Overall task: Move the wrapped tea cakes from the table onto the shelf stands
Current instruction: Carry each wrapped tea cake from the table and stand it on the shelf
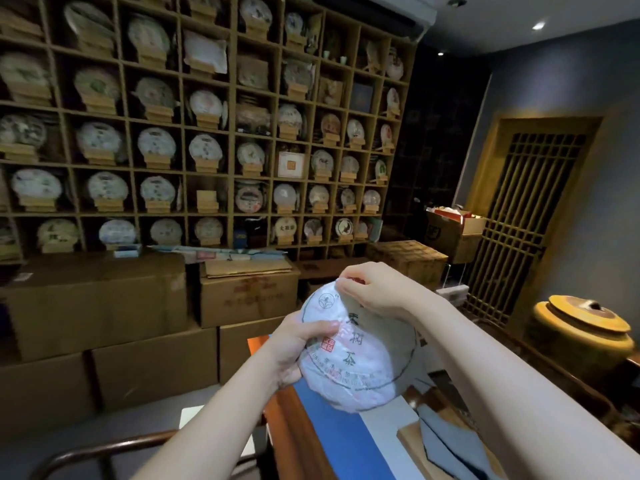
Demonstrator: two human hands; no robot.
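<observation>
The room was dim and warm-toned. Two small recessed ceiling lights (538, 26) glowed at the upper right of the frame, the nearer one flaring white. The shelf wall (194, 126) on the left caught soft, even light, while the far corner at upper centre-right sank into near black. The wrapped tea cake (360, 355) at lower centre shone pale with slight motion blur on its print. Straight lines bowed toward the frame edges, and the cardboard boxes (97, 306) at lower left looked soft and smeared.

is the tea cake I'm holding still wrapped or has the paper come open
Still wrapped. White printed paper covers the whole visible face of the tea cake; no bare tea shows. The left hand and right hand grip its edges. Its back is hidden.
</observation>
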